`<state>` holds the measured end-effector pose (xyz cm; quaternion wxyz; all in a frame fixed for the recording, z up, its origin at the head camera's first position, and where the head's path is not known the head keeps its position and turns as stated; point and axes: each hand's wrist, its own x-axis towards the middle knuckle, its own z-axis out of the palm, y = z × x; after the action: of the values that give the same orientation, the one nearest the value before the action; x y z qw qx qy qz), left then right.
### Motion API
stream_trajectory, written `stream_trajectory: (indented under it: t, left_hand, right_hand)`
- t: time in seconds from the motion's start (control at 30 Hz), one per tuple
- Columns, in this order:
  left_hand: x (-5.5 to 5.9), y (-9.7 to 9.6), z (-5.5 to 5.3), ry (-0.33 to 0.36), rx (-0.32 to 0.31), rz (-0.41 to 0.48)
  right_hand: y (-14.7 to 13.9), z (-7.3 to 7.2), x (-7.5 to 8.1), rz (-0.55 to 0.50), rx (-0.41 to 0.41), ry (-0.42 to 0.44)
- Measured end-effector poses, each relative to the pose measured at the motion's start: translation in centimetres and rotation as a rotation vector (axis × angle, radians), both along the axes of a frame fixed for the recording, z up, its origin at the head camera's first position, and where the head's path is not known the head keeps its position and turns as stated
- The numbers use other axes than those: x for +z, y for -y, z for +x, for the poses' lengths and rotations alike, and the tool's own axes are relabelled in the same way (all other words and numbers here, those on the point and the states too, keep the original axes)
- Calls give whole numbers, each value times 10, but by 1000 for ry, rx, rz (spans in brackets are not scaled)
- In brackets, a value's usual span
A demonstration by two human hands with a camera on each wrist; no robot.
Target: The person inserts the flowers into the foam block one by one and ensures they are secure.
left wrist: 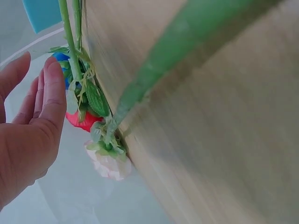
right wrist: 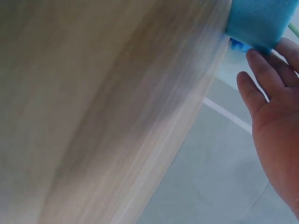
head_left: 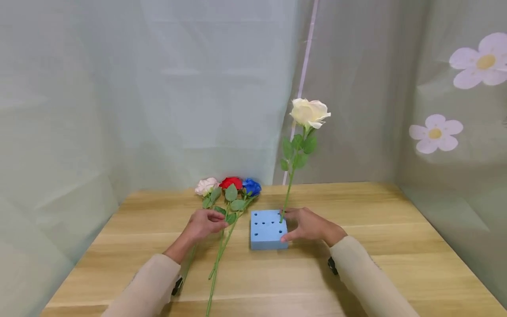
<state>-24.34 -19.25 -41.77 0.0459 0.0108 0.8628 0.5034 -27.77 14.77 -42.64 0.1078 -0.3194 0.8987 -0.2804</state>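
Note:
A blue foam block (head_left: 269, 244) with several holes lies on the table. Out of a hole by its right edge rises a white rose (head_left: 310, 113), its green stem leaning slightly right. My right hand (head_left: 310, 225) holds the block's right side, thumb at the front corner and fingers toward the back; in the right wrist view its fingertips touch the foam. To the left, a pink rose (head_left: 207, 186), a red rose (head_left: 231, 182) and a blue rose (head_left: 251, 187) lie with crossing stems. My left hand (head_left: 203, 224) hovers at their leaves, fingers loosely extended, gripping nothing.
The wooden table (head_left: 356, 273) ends at a grey curtain (head_left: 218, 88) behind. More curtain with printed flowers (head_left: 435, 133) hangs at the right. Long rose stems (head_left: 214, 277) reach toward the table's front, passing beside the left forearm.

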Motion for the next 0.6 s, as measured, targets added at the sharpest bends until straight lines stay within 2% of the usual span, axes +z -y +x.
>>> stream_trajectory:
  t: [0.23, 0.47, 0.6]
  left_hand:
    - [-2, 4, -4, 17, -14, -11]
    - [-4, 5, -5, 5, 2, -157]
    - [-7, 5, -3, 36, 12, -190]
  right_hand:
    - [2, -5, 3, 16, -7, 10]
    - [4, -6, 6, 12, 4, -2]
    - [3, -5, 5, 27, 8, -11]
